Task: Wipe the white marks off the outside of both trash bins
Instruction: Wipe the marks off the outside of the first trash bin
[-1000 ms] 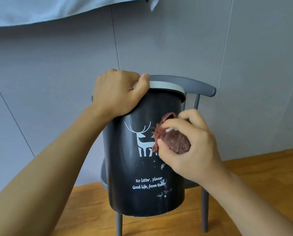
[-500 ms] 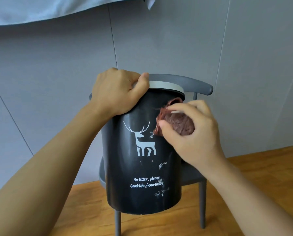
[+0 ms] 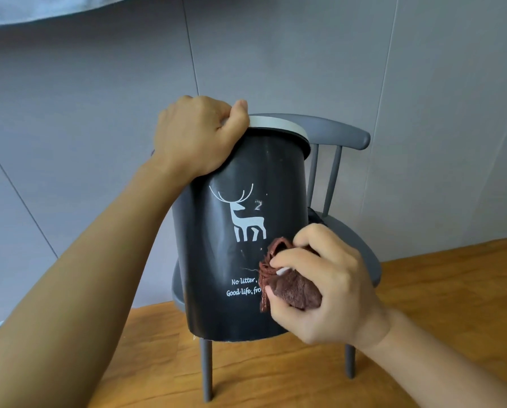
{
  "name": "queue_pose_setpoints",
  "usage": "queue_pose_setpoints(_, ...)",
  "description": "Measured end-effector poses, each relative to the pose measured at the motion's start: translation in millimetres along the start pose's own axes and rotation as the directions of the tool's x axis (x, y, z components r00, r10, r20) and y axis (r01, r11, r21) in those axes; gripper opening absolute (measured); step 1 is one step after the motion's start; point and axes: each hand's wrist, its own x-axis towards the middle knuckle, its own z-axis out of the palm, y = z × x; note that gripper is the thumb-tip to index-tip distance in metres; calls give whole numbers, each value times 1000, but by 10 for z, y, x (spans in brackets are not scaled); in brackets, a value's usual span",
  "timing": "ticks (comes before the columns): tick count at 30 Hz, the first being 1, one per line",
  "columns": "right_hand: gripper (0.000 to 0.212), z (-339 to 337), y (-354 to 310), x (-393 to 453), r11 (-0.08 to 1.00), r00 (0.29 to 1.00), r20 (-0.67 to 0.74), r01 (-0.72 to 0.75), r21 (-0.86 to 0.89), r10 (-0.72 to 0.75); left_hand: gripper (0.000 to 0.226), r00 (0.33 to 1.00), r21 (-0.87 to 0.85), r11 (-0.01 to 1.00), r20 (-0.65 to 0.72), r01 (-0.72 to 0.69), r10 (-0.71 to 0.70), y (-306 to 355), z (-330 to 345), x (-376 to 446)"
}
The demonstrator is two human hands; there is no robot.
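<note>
On a grey chair [image 3: 349,136] over wood floor [image 3: 437,278] by a grey wall [image 3: 99,113], the bin [image 3: 246,260] stands, left hand [image 3: 197,136] gripping its rim at 11 o'clock, right hand [image 3: 322,284] pinching a cloth [image 3: 290,287] that hides the lettering's end at 4 o'clock.

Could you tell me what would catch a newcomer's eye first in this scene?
The black bin with its white deer print fills the centre, in front of a grey chair. The left hand grips its rim, and the right hand presses a brown cloth to its lower right side. A faint white mark shows beside the deer.
</note>
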Motion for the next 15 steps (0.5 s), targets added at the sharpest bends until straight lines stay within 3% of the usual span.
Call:
queue_pose_setpoints(3,28,-69,44,162,993,993,-10,-115,8,115,56,1000,12,1000,3,7,-7,3,-5,2)
queue_pose_setpoints(7,33,-97,87,450,968,959,-135,-246,52,251,57,999,37,998,-7,-47,48,59,-43,-36)
queue_pose_setpoints(12,32,-71,69,743,960,928,-247,-277,44,280,65,992,87,988,21,-129,127,133,-75,-60)
queue_pose_setpoints(15,29,-52,1,831,972,949,-217,-237,-7,229,66,988,81,985,12,-155,155,131,-69,-57)
